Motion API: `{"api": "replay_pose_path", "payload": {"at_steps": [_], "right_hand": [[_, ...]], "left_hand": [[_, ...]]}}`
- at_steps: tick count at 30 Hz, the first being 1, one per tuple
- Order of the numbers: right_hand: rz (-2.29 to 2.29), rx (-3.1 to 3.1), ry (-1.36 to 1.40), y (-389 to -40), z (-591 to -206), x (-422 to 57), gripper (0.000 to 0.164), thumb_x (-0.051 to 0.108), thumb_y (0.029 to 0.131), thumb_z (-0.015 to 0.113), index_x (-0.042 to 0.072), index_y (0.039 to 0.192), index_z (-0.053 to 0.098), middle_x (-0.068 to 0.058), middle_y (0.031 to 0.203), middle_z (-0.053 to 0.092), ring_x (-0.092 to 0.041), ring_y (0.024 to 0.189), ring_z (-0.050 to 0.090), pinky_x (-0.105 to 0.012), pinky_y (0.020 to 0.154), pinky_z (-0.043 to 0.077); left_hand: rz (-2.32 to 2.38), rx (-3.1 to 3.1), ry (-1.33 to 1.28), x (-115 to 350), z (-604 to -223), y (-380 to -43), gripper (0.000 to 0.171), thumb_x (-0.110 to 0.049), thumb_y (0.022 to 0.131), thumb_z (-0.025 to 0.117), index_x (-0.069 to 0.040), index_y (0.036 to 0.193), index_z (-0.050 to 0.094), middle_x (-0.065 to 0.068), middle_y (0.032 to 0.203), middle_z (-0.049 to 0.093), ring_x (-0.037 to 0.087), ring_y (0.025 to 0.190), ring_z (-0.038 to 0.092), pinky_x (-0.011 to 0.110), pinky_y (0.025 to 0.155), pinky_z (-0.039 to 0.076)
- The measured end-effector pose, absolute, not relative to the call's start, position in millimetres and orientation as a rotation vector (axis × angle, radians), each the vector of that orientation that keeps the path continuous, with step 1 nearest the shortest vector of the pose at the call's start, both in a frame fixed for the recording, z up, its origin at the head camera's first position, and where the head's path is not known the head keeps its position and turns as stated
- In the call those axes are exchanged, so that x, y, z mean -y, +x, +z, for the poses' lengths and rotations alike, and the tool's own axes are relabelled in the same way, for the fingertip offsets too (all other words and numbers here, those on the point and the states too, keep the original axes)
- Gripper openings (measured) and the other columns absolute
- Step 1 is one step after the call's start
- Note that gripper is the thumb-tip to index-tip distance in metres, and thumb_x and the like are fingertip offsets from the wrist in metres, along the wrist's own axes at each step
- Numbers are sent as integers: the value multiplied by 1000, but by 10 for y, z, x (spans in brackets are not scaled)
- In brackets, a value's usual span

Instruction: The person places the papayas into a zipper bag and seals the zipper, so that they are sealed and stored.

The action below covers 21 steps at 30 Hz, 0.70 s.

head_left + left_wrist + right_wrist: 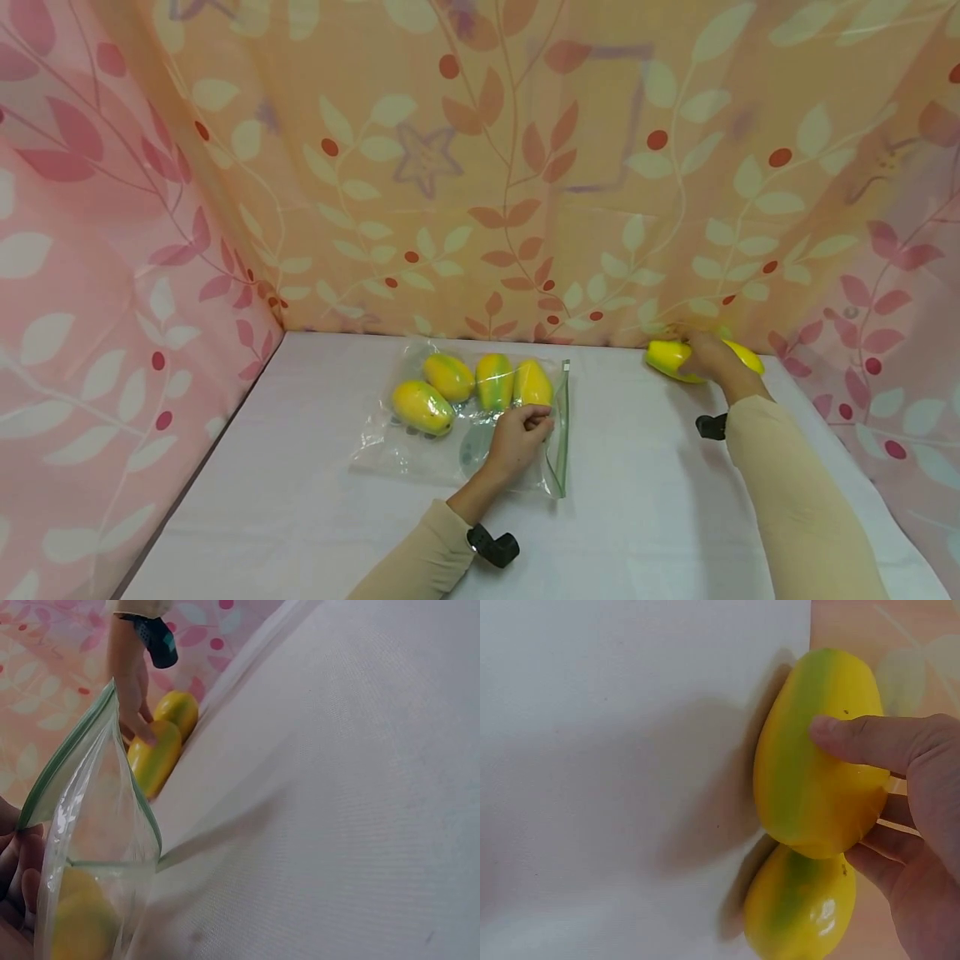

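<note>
A clear zip bag (427, 460) with a green zip edge (564, 400) lies on the table, several yellow-green papayas (422, 407) inside it. My left hand (517, 446) pinches the bag's top layer near the zip; in the left wrist view the mouth gapes apart. At the back right, my right hand (708, 357) grips a papaya (791, 765), its thumb pressed on the near side and fingers behind. A second loose papaya (799, 907) touches the held one's end. Whether the held papaya rests on the table, I cannot tell.
A white cloth covers the table (615, 467). Floral curtains (450, 275) rise along its back edge and both sides, and the loose papayas lie close against the back one. Each wrist wears a small black camera (493, 546).
</note>
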State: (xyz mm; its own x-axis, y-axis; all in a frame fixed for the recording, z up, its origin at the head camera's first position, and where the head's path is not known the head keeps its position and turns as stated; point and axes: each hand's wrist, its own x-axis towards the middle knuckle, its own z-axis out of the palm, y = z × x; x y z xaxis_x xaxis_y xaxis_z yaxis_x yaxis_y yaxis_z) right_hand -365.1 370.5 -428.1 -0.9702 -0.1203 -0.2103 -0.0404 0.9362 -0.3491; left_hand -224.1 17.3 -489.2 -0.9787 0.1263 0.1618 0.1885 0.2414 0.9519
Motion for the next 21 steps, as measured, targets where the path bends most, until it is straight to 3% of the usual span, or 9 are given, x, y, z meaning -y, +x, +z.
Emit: {"api": "replay_pose_path", "payload": {"at_steps": [7, 21], "right_hand": [[-557, -2887, -101, -3568, -4366, -3815, 73, 19, 84, 74, -9, 141, 37, -37, 139, 39, -52, 119, 39, -68, 106, 28], [-648, -2972, -88, -3318, -4441, -3928, 80, 31, 82, 74, -14, 137, 38, -39, 130, 46, -49, 112, 44, -65, 104, 33]], "left_hand": [[-1885, 2441, -308, -180, -4881, -2228, 21, -13, 90, 66, 1, 105, 71, 8, 87, 71, 3, 70, 53, 14, 64, 48], [-1888, 2430, -308, -166, -4894, -2256, 21, -11, 90, 66, 3, 105, 71, 11, 87, 71, 3, 71, 54, 14, 64, 48]]}}
